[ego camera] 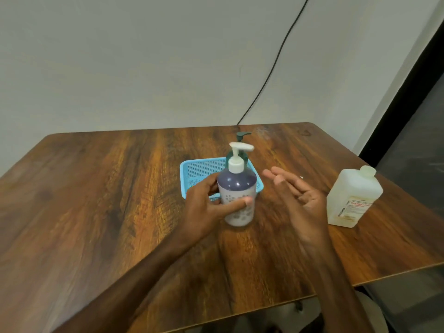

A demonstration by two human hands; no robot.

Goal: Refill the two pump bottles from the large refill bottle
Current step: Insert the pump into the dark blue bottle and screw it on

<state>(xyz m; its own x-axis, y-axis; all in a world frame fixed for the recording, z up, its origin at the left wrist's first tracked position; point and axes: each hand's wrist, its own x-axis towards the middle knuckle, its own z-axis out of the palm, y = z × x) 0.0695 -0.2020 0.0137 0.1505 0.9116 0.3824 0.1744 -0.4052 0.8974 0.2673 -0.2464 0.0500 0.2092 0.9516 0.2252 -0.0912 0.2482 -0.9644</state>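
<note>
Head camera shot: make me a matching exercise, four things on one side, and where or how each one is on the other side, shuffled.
1 white-pump bottle
2 green-pump bottle
3 refill bottle
4 right hand

a open, holding nothing
b gripped by the left hand
c upright near the right edge of the table
d mostly hidden behind another bottle

Pairs: 1-b, 2-d, 3-c, 4-a.
</note>
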